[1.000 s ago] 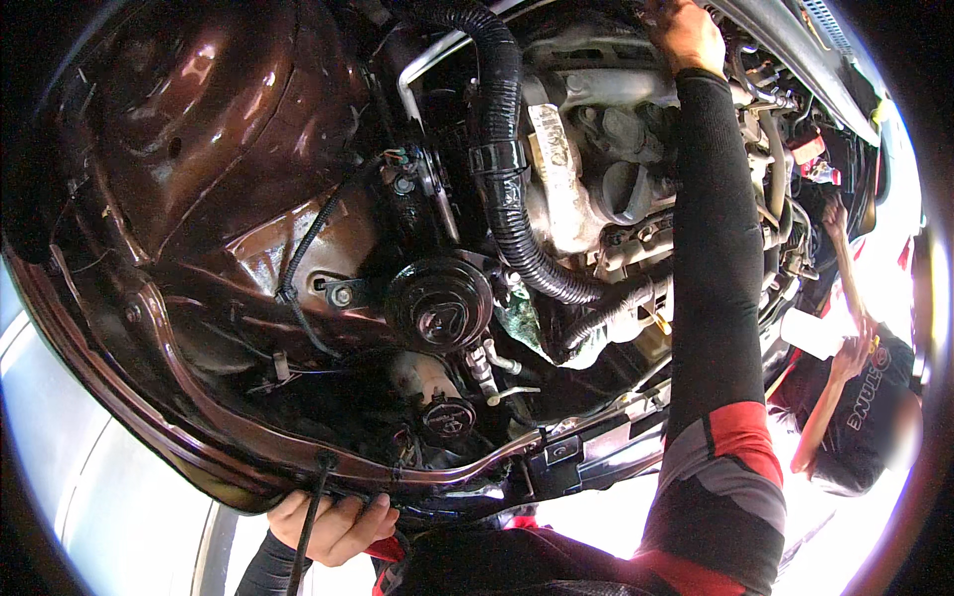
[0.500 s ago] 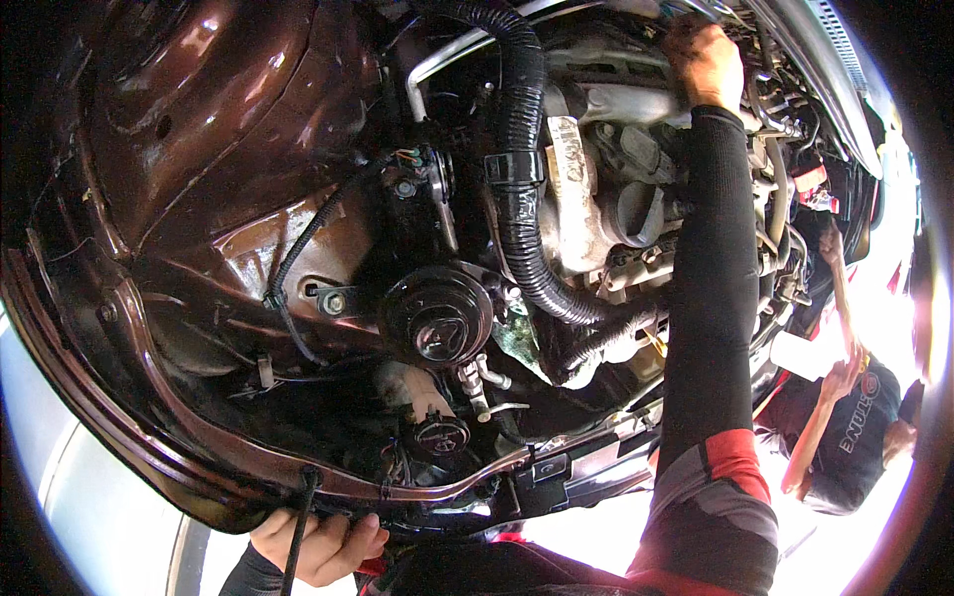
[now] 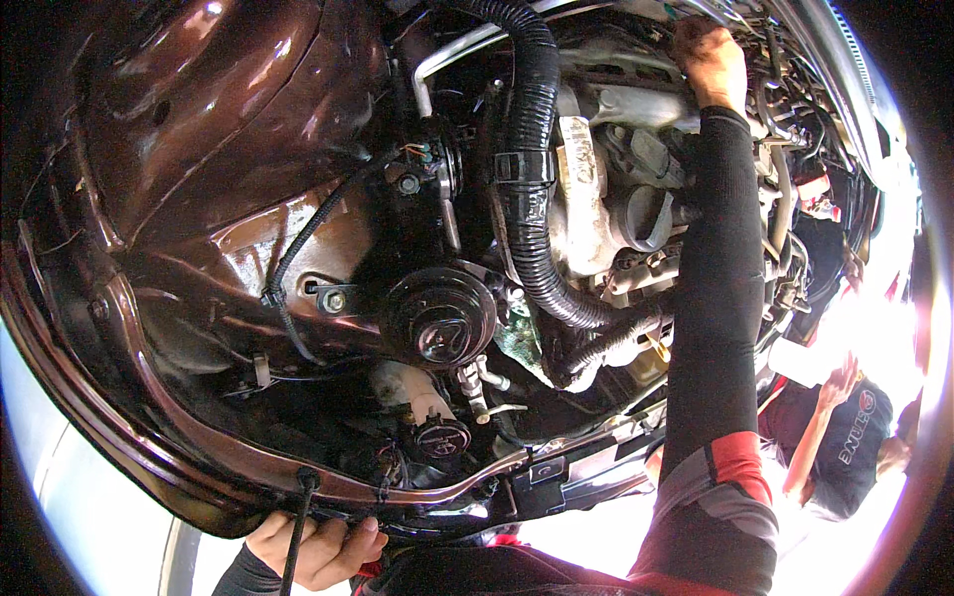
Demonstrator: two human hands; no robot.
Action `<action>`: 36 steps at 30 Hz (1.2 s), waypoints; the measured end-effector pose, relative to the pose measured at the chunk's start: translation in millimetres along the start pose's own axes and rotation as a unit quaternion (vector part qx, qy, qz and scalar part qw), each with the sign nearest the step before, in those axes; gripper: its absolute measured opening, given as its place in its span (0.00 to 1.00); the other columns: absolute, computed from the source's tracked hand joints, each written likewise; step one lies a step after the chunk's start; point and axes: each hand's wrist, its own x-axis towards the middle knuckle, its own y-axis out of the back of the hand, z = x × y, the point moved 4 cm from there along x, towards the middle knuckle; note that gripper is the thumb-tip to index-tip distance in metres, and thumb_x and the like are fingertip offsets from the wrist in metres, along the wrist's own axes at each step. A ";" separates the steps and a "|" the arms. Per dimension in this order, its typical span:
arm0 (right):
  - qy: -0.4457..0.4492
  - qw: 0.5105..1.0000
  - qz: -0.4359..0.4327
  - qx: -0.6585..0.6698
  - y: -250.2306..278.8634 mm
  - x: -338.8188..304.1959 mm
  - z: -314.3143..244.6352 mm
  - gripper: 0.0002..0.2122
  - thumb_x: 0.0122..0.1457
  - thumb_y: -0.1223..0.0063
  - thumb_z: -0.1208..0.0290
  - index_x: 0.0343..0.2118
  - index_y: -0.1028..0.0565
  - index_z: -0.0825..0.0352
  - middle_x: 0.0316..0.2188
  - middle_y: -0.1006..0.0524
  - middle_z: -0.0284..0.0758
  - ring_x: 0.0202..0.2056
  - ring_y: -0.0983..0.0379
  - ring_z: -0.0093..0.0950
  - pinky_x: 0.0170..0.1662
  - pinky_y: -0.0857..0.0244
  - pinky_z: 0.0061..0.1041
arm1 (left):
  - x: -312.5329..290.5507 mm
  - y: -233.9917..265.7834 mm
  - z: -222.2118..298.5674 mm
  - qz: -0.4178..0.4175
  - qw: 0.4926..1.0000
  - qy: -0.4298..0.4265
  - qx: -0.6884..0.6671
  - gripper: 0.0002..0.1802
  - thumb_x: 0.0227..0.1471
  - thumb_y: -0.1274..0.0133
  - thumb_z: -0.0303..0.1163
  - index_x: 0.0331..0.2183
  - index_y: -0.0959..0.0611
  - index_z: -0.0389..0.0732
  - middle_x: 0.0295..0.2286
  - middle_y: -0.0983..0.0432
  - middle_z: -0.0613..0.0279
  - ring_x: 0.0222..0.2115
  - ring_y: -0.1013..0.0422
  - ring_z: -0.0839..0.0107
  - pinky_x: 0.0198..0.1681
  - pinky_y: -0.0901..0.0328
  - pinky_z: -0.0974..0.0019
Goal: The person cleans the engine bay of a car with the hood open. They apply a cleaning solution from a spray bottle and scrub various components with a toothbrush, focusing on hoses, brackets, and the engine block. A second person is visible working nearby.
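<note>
"Left hand [image 3: 316, 552]: how is it placed?"

"Its fingers are curled just beside the glossy brown metal rail [image 3: 407, 495], and a long, thin black rod [image 3: 297, 536] crosses in front of them. Whether they clasp either, I can't tell."

"And the right hand [image 3: 711, 65]?"

"Well forward of the left, bent over the far part of a grimy grey metal engine [image 3: 596, 240]. Its fingertips are hidden, so I can't tell whether they pinch anything."

"So the engine sits where?"

"Beneath the right hand and to its left, partly behind the black sleeve [image 3: 717, 298]."

"Going outward?"

"Left of the right hand, a thick, ribbed black hose [image 3: 537, 238] curves along the engine. Between the hands, a round, black disc-shaped part [image 3: 442, 323]; nearer the left, a round black cap [image 3: 439, 437] on a pale neck."

"Farther off?"

"Right of the right forearm, a co-worker wearing dark headgear [image 3: 855, 447], near a white container [image 3: 795, 363]."
</note>
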 end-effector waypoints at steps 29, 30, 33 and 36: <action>0.036 0.987 0.155 0.034 -6.8 -9.3 2.7 0.14 0.66 0.44 0.63 0.38 0.22 0.73 0.36 0.22 0.53 0.42 0.25 0.51 0.47 0.31 0.48 | -2.9 2.2 3.9 -0.026 0.999 0.027 0.012 0.17 0.50 0.31 0.59 0.34 0.07 0.60 0.25 0.27 0.78 0.16 0.38 0.81 0.33 0.44 0.68; 0.162 0.968 0.188 -0.044 -6.7 -11.2 -5.1 0.14 0.66 0.44 0.62 0.38 0.21 0.71 0.35 0.23 0.52 0.40 0.26 0.51 0.45 0.31 0.47 | -3.4 1.4 2.8 -0.011 0.999 0.028 0.017 0.17 0.50 0.31 0.59 0.34 0.08 0.59 0.25 0.27 0.78 0.16 0.38 0.81 0.33 0.44 0.68; 0.044 0.996 0.064 0.033 -18.9 8.0 13.7 0.19 0.68 0.46 0.50 0.47 0.15 0.60 0.41 0.15 0.49 0.45 0.17 0.50 0.50 0.24 0.45 | -3.9 -0.3 -0.8 0.006 1.000 -0.014 0.000 0.17 0.50 0.31 0.59 0.33 0.09 0.59 0.23 0.28 0.79 0.16 0.38 0.82 0.33 0.44 0.69; 0.155 0.985 0.058 0.038 -20.8 14.9 14.7 0.18 0.68 0.47 0.52 0.47 0.16 0.61 0.41 0.15 0.48 0.45 0.18 0.49 0.49 0.25 0.44 | -1.5 -0.6 -2.2 0.002 1.000 -0.020 -0.012 0.17 0.50 0.32 0.59 0.33 0.09 0.58 0.22 0.28 0.79 0.15 0.39 0.83 0.33 0.44 0.69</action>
